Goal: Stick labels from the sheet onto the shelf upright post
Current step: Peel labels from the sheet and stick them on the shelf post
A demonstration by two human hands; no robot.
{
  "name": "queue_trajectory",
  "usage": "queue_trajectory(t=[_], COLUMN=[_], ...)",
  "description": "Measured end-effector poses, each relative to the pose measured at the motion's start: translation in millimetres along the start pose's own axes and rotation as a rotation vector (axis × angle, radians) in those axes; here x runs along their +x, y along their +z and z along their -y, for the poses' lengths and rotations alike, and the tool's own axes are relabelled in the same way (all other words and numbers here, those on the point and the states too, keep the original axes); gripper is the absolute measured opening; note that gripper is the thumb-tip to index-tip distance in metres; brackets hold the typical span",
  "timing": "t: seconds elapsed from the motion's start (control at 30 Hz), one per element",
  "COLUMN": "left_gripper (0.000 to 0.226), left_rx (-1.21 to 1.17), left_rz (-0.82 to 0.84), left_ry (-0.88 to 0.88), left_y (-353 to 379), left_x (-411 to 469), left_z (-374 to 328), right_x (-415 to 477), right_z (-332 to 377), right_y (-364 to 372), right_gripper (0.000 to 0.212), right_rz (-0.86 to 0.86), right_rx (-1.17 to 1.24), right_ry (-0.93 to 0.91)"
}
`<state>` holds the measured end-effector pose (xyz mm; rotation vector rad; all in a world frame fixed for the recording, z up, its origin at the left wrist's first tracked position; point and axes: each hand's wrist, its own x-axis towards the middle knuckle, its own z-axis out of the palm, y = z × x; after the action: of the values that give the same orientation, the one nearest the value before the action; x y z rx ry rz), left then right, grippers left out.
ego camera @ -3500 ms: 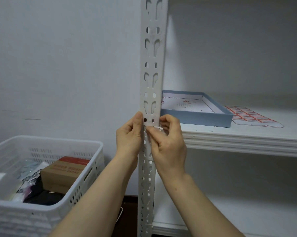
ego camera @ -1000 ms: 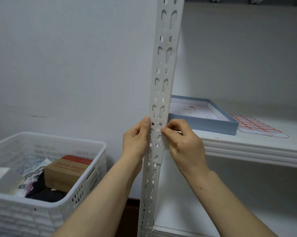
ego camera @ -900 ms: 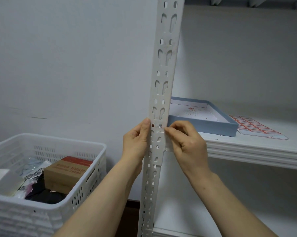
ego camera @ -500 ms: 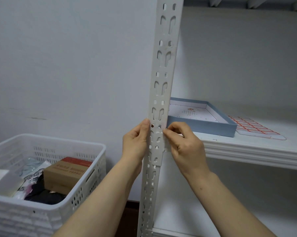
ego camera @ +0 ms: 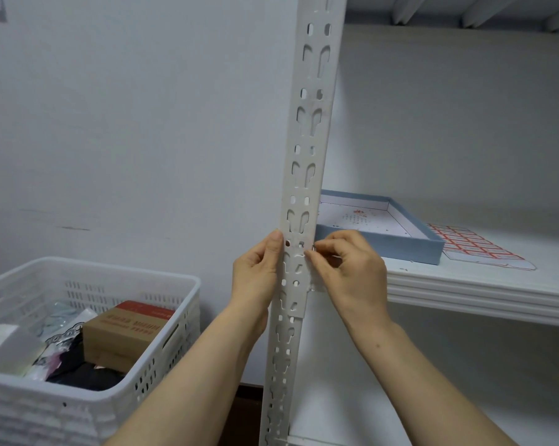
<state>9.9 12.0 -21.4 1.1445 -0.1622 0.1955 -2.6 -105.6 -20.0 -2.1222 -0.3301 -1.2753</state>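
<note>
The white slotted upright post [ego camera: 307, 175] runs from top to bottom in the middle of the view. My left hand [ego camera: 257, 278] grips its left edge, thumb on the front face beside a small round hole. My right hand [ego camera: 349, 268] pinches thumb and forefinger against the post's right edge at the same height, on a small pale label [ego camera: 313, 250] that is mostly hidden by the fingertips. The label sheet [ego camera: 477, 247], with rows of red-bordered labels, lies flat on the white shelf [ego camera: 484, 284] to the right.
A shallow blue box lid [ego camera: 381, 249] sits on the shelf between the post and the sheet. A white perforated crate [ego camera: 162, 358] at lower left holds a brown carton [ego camera: 127, 329] and dark items. A grey wall stands behind.
Both hands stay at the same spot on the post. My right thumb and forefinger have closed tighter against the post's right edge. The view has shifted slightly.
</note>
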Motion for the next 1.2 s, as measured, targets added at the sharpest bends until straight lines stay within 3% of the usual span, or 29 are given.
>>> queue_trajectory(t=[0.23,0.5,0.83,0.9,0.97,1.07,1.13,1.2], left_gripper=[0.025,0.026,0.026,0.024,0.024,0.023,0.022,0.022], left_rx=[-0.003,0.041,0.044,0.155,0.37,0.397,0.385,0.401], left_rz=[-0.006,-0.011,-0.017,-0.116,-0.26,-0.181,-0.058,0.031], left_ry=[0.013,0.01,0.007,0.112,0.356,0.619,0.606,0.482], left_y=[0.8,-1.3,0.1,2.3,6.6,23.8,43.1,65.1], left_x=[-0.9,2.4,0.9,-0.9,-9.2,-25.0,-27.2,-22.8], left_z=[0.2,1.9,1.5,5.8,5.5,-4.3,-11.2,-17.9], right_x=[4.6,13.2,6.4,6.6,11.9,28.2,41.3,56.6], right_z=[7.4,4.7,2.2,3.8,5.4,5.1,2.6,-2.8], right_y=[-0.1,-7.4,-11.7,-15.3,-24.9,-44.3,-56.7,-66.5], right_gripper=[0.014,0.01,0.01,0.013,0.018,0.025,0.026,0.028], right_rz=[0.026,0.086,0.121,0.088,0.05,0.027,0.024,0.054], right_rx=[-0.031,0.09,0.178,0.372,0.637,0.868,0.914,0.842], right_ry=[0.043,0.235,0.198,0.355,0.548,0.685,0.707,0.699])
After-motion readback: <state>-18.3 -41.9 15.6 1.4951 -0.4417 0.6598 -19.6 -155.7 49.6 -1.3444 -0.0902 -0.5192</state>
